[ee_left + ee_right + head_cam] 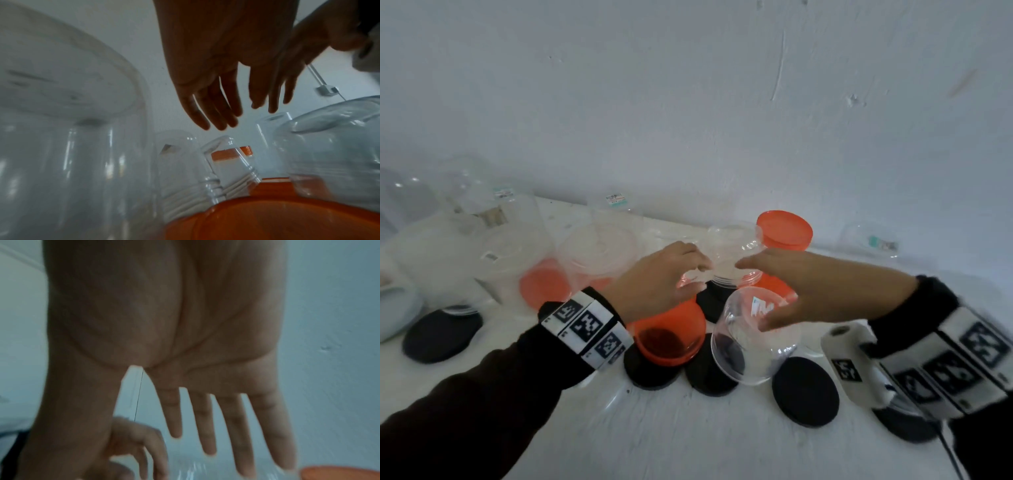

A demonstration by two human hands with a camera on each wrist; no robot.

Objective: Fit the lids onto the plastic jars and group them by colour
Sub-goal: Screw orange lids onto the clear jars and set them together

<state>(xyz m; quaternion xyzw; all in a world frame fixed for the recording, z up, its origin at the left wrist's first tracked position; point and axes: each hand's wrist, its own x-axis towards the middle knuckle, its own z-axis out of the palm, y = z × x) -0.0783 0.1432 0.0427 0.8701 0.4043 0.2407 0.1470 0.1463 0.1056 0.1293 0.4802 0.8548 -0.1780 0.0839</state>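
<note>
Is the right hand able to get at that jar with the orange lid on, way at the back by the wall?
Probably yes. The right hand is open and holds nothing, and the jar with the orange lid stands just beyond its fingers. Only a clear upside-down jar sits beside that path, so reaching over looks easy.

Orange lids (784, 229), black lids (805, 390), clear jars (755, 334), white table (688, 438).

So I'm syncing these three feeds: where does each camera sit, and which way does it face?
Head: worn on the head, looking down at the white table; both hands and dark sleeves show.
Left wrist: low among clear plastic jars, facing along the left hand.
Right wrist: under the right hand, facing the wall.
Both wrist views show both hands, open.
</note>
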